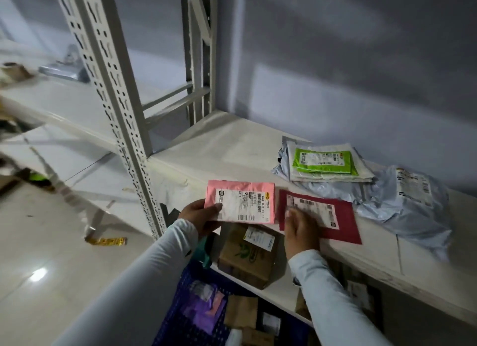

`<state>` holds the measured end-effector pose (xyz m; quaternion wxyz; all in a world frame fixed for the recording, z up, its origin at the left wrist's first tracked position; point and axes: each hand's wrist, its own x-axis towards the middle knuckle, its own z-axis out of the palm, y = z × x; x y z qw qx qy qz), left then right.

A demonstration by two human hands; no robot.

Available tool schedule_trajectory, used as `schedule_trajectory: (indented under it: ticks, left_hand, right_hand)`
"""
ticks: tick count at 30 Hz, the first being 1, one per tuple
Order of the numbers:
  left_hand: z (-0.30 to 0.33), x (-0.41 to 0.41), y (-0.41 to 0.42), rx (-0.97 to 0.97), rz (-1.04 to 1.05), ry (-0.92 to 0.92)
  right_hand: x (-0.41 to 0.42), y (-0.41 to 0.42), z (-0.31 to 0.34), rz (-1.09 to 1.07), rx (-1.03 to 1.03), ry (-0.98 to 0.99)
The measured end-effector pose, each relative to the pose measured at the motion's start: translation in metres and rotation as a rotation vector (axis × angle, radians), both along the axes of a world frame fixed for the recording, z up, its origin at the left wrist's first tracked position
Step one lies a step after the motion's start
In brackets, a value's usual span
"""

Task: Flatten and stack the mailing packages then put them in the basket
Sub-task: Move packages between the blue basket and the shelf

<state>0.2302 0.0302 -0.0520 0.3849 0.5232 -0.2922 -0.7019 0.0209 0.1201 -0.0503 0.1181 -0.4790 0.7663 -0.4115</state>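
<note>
The left hand pinches the pink mailer clear of the shelf, seemingly awaiting stacking, while the right hand presses open-fingered on the red mailer, flattening it.

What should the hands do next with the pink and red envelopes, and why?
Probably lay the pink package, pinched by the left hand, on top of the red package. The right hand presses the red one flat on the shelf, so stacking them looks like the natural next step.
</note>
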Motion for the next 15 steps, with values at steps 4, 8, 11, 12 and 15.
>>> schedule_trajectory:
  ticks: [4, 8, 11, 12, 15]
  left_hand:
    - [-0.016, 0.031, 0.011, 0.098, 0.032, 0.069]
    - [-0.050, 0.070, 0.025, 0.162, 0.070, 0.082]
    - [-0.083, 0.100, 0.039, 0.213, 0.065, 0.035]
    - [-0.093, 0.108, 0.043, 0.240, 0.073, 0.019]
    - [-0.130, 0.126, 0.058, 0.319, 0.065, -0.011]
  right_hand:
    - [0.059, -0.015, -0.021, 0.170, 0.093, -0.394]
    - [0.096, -0.011, -0.052, 0.191, 0.224, -0.590]
    - [0.119, -0.002, -0.091, 0.222, 0.329, -0.585]
    - [0.126, 0.002, -0.103, 0.220, 0.371, -0.609]
    - [0.139, 0.016, -0.144, 0.199, 0.527, -0.637]
